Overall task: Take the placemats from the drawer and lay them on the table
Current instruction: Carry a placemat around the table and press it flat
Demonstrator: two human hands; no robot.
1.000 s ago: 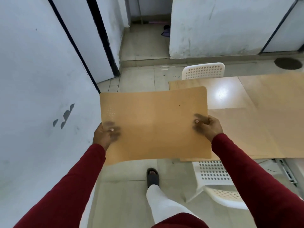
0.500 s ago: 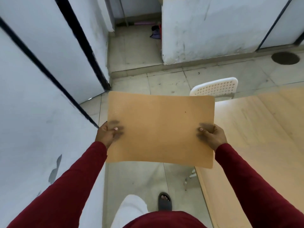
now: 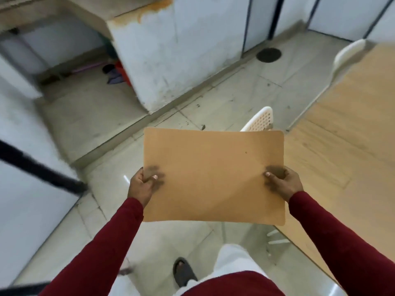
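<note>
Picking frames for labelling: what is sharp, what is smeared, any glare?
Head view: placemat and both hands, left hand and right hand, fairly sharp; left wall and black strip motion-smeared; wide-angle bending at edges; small glare spot on floor tile.

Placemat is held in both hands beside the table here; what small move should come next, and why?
Probably swing the placemat to the person's right, over the wooden table, then lower it flat. The left hand and right hand pinch its side edges, holding it level over the floor, with only its right edge at the table's edge. A white chair stands just beyond it.
</note>
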